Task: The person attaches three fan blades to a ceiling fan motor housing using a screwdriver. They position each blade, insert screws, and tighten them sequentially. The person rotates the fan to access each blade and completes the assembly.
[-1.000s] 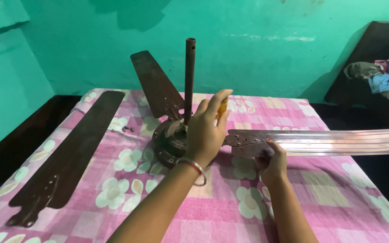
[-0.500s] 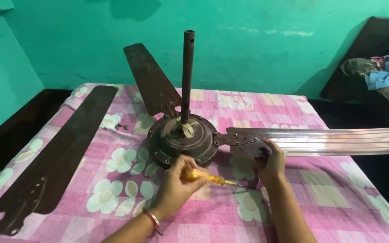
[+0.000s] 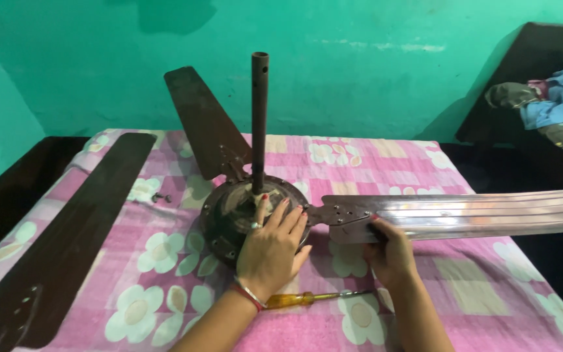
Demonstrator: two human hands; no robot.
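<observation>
Round dark-brown metal ceiling-fan motor hub (image 3: 229,212) sits mid-bed on pink floral bedsheet (image 3: 164,261), front edge hidden under our left hand (image 3: 272,251), fingers spread flat. Right hand (image 3: 392,254) grips glossy brown fan blade (image 3: 464,214), cut off right. Yellow-handled screwdriver (image 3: 298,299) lies loose between wrists.

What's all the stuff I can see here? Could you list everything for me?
fan motor: one, dark brown, middle of bed
rod: one, brown, upright on motor
attached blades: two, brown at back, shiny one pointing right
loose blade: one, dark brown, left
screwdriver: one, amber handle, lying near the wrists
screws: small, dark, left of motor
bedsheet: one, pink, floral
clothes: pile, upper right
left hand: flat on motor
right hand: gripping shiny blade
</observation>
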